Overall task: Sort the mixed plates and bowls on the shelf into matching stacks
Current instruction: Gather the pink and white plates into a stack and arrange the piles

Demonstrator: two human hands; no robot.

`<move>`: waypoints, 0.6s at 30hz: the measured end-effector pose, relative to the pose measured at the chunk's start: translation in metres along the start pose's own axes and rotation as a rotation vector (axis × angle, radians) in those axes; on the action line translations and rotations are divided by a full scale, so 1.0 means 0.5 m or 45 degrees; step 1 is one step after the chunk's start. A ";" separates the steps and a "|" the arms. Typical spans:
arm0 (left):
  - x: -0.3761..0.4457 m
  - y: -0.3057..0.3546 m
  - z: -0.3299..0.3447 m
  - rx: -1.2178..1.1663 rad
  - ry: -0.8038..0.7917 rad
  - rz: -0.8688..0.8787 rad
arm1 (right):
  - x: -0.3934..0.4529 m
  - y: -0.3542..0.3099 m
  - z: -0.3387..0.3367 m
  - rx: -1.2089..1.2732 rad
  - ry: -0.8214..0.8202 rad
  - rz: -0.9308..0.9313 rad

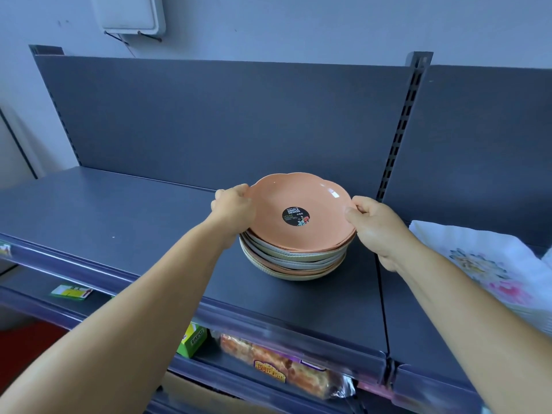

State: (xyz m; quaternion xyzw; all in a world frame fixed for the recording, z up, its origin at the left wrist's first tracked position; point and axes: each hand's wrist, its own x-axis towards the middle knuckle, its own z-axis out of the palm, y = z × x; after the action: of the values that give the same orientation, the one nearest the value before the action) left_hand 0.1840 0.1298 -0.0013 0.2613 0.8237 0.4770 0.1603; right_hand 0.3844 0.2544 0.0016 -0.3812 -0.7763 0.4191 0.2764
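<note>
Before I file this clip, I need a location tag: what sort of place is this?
Probably a small shop. The grey shelf has a slotted upright and price-label strips on its front edge, a labelled orange plate tops a mixed stack, and packaged snacks lie on the shelf below.

Dark grey metal shelving unit (119,210) with slotted upright (400,127) and back panel (224,115), against a pale wall (298,22); white wall-mounted box (131,13) upper left; red floor (27,339) lower left.
</note>
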 end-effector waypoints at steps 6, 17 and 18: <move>-0.011 0.009 0.003 0.248 -0.012 -0.038 | 0.007 -0.002 -0.002 -0.171 -0.007 0.072; -0.054 -0.041 0.006 -0.233 -0.133 -0.014 | -0.004 0.029 0.025 0.454 -0.105 0.419; -0.063 -0.051 0.009 -0.288 -0.138 -0.030 | -0.003 0.031 0.026 0.542 -0.113 0.456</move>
State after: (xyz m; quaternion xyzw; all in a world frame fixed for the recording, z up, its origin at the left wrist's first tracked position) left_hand 0.2050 0.1043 -0.0254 0.2572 0.7578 0.5501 0.2386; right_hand 0.3811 0.2529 -0.0181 -0.4268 -0.6025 0.6312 0.2376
